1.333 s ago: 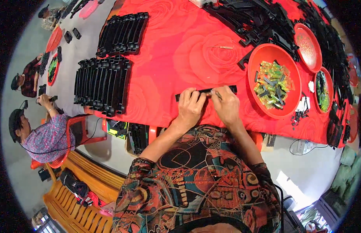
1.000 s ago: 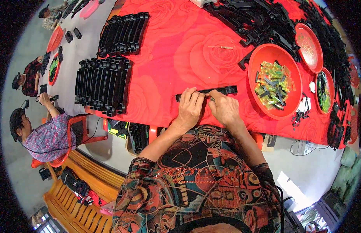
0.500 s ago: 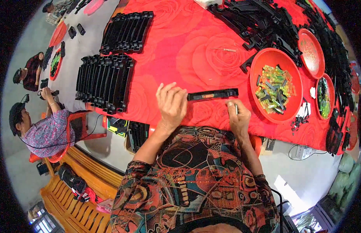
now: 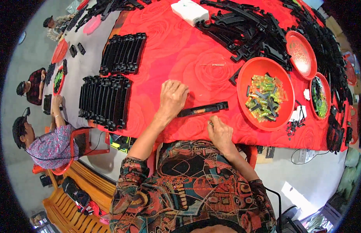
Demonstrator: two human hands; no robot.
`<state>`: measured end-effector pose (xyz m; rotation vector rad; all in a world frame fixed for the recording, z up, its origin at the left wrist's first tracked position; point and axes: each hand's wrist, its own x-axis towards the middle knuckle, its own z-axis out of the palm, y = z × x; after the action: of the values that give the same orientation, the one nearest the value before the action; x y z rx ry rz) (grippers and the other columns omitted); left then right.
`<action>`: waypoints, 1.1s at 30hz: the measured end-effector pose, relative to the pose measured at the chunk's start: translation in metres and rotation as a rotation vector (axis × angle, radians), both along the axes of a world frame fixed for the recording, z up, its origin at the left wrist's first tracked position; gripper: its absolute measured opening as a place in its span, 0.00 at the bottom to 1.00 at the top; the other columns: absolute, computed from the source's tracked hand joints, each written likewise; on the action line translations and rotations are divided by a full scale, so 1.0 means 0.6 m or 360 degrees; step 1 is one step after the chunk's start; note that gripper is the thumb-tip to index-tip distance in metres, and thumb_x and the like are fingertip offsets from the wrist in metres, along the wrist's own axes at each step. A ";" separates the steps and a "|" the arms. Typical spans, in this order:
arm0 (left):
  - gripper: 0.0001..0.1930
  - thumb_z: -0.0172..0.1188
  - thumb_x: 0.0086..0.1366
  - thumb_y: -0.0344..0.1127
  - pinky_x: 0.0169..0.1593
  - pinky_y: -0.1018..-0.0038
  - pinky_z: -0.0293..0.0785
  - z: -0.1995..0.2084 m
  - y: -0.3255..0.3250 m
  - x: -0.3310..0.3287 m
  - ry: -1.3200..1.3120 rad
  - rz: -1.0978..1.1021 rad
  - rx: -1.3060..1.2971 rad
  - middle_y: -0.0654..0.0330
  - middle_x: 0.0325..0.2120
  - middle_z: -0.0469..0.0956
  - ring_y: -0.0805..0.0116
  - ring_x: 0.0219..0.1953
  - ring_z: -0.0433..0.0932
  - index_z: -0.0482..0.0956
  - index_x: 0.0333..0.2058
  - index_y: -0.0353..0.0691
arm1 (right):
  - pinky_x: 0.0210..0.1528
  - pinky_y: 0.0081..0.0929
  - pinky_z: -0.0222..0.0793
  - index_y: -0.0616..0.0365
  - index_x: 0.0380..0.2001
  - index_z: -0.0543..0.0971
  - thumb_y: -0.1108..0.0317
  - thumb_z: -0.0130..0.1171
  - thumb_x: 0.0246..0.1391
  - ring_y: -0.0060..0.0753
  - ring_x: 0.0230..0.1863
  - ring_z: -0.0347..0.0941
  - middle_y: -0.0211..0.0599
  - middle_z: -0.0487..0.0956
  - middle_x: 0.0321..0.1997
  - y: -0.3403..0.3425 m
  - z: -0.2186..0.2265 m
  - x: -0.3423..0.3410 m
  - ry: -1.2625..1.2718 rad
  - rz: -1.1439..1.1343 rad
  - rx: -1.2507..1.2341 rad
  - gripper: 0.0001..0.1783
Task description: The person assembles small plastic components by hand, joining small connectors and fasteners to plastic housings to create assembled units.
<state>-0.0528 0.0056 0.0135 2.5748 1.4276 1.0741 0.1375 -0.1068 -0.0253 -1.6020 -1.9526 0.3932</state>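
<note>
The left hand is raised over the surface, its fingers bent inward and its back to the camera; its palm is hidden, so I cannot tell whether it grips anything. The right hand is nearer the body, fingers curled toward the thumb, and whether something is held inside it cannot be told either. Between the two hands lies a slim black strip with a small orange-brown inset near its middle; its left end is just beside the left wrist, and its right end lies just beyond the right hand's fingers. To the right of the right hand, a large red bowl holds yellow-green translucent pieces mixed with dark slivers. Farther right of that hand are white paper with black scraps by it and two smaller red dishes, one pale inside, one with green and black bits. Ahead of both hands lie a thin tool, a tangled heap of black parts and a white block. Well left of the left hand, two rows of black strips, a nearer one and a farther one, stand side by side.
</note>
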 end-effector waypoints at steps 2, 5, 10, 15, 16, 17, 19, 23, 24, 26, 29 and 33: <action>0.05 0.61 0.49 0.30 0.39 0.64 0.65 -0.012 0.032 0.011 0.0097 -0.0082 0.0030 0.59 0.24 0.72 0.59 0.32 0.70 0.74 0.25 0.41 | 0.18 0.38 0.67 0.55 0.27 0.69 0.70 0.57 0.47 0.44 0.20 0.73 0.40 0.73 0.20 -0.003 -0.019 0.001 0.0011 -0.0022 0.0061 0.07; 0.04 0.60 0.49 0.31 0.39 0.65 0.64 -0.020 0.077 0.034 0.0176 -0.0125 0.0044 0.59 0.24 0.72 0.59 0.33 0.70 0.74 0.25 0.41 | 0.18 0.33 0.66 0.55 0.27 0.70 0.72 0.58 0.43 0.39 0.19 0.72 0.36 0.72 0.18 -0.004 -0.021 0.001 -0.0037 -0.0052 0.0208 0.07; 0.04 0.59 0.50 0.32 0.39 0.63 0.64 -0.037 0.141 0.074 0.0247 -0.0161 0.0064 0.58 0.25 0.73 0.58 0.35 0.70 0.75 0.26 0.42 | 0.19 0.33 0.68 0.54 0.25 0.69 0.70 0.57 0.45 0.38 0.19 0.72 0.37 0.71 0.20 -0.005 -0.027 0.004 0.0011 0.0017 0.0284 0.07; 0.05 0.58 0.51 0.33 0.38 0.61 0.64 -0.060 0.182 0.098 0.0432 -0.0135 -0.0041 0.56 0.27 0.73 0.56 0.36 0.70 0.75 0.28 0.41 | 0.20 0.32 0.68 0.54 0.26 0.69 0.71 0.57 0.43 0.38 0.20 0.72 0.36 0.70 0.20 0.000 -0.018 0.007 0.0025 0.0065 0.0210 0.07; 0.06 0.58 0.51 0.33 0.38 0.61 0.64 -0.065 0.187 0.097 0.0465 -0.0115 -0.0032 0.55 0.27 0.73 0.56 0.37 0.70 0.75 0.28 0.40 | 0.20 0.32 0.68 0.54 0.26 0.69 0.71 0.57 0.43 0.38 0.20 0.72 0.36 0.70 0.20 0.001 -0.018 0.007 0.0027 0.0063 0.0228 0.06; 0.07 0.59 0.51 0.33 0.38 0.61 0.63 -0.071 0.186 0.094 0.0499 -0.0093 -0.0023 0.55 0.28 0.73 0.55 0.37 0.70 0.75 0.29 0.40 | 0.21 0.32 0.68 0.54 0.26 0.70 0.71 0.57 0.43 0.38 0.21 0.72 0.36 0.70 0.20 0.002 -0.017 0.007 0.0029 0.0064 0.0246 0.06; 0.07 0.59 0.51 0.33 0.38 0.60 0.63 -0.066 0.181 0.088 0.0572 -0.0034 -0.0071 0.55 0.29 0.73 0.55 0.37 0.70 0.75 0.30 0.40 | 0.21 0.31 0.68 0.55 0.27 0.71 0.71 0.58 0.44 0.38 0.21 0.72 0.36 0.71 0.21 0.002 -0.016 0.006 0.0030 0.0089 0.0230 0.07; 0.11 0.60 0.51 0.37 0.38 0.61 0.64 -0.044 0.139 0.039 0.0427 0.0048 0.0076 0.56 0.32 0.73 0.55 0.38 0.70 0.74 0.32 0.40 | 0.22 0.27 0.67 0.59 0.30 0.73 0.72 0.59 0.46 0.33 0.20 0.72 0.37 0.74 0.23 -0.008 -0.007 0.016 0.0315 0.0103 0.0009 0.07; 0.13 0.61 0.51 0.39 0.39 0.61 0.64 -0.022 0.111 0.025 0.0332 0.0023 -0.0047 0.57 0.33 0.73 0.56 0.39 0.69 0.74 0.33 0.40 | 0.22 0.24 0.66 0.60 0.31 0.74 0.72 0.58 0.48 0.28 0.21 0.71 0.37 0.75 0.24 -0.013 0.004 0.020 0.0687 0.0080 -0.0040 0.06; 0.16 0.62 0.50 0.43 0.40 0.62 0.64 0.003 0.045 -0.005 0.0174 -0.0136 -0.0305 0.57 0.33 0.72 0.56 0.39 0.69 0.73 0.35 0.40 | 0.25 0.18 0.64 0.65 0.31 0.76 0.69 0.52 0.54 0.18 0.23 0.68 0.35 0.76 0.26 -0.013 0.033 0.032 0.1121 0.0011 -0.0206 0.09; 0.19 0.66 0.46 0.41 0.41 0.63 0.64 0.016 -0.053 -0.031 0.0133 -0.0247 -0.0523 0.57 0.34 0.72 0.57 0.39 0.69 0.75 0.36 0.39 | 0.22 0.15 0.52 0.66 0.31 0.77 0.61 0.44 0.59 0.17 0.18 0.59 0.28 0.71 0.20 0.008 0.035 0.031 0.1398 -0.0013 -0.0249 0.18; 0.21 0.68 0.43 0.37 0.40 0.63 0.65 -0.029 -0.108 -0.038 0.0140 -0.0131 -0.0533 0.57 0.34 0.72 0.57 0.39 0.69 0.75 0.37 0.38 | 0.18 0.17 0.44 0.68 0.27 0.77 0.55 0.41 0.59 0.14 0.15 0.50 0.23 0.60 0.13 0.039 0.057 0.010 0.1810 -0.0140 -0.0430 0.25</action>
<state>-0.0756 -0.0595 -0.0039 2.4390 1.3675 0.6530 0.1437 -0.0832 0.0090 -1.1493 -0.9673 1.2385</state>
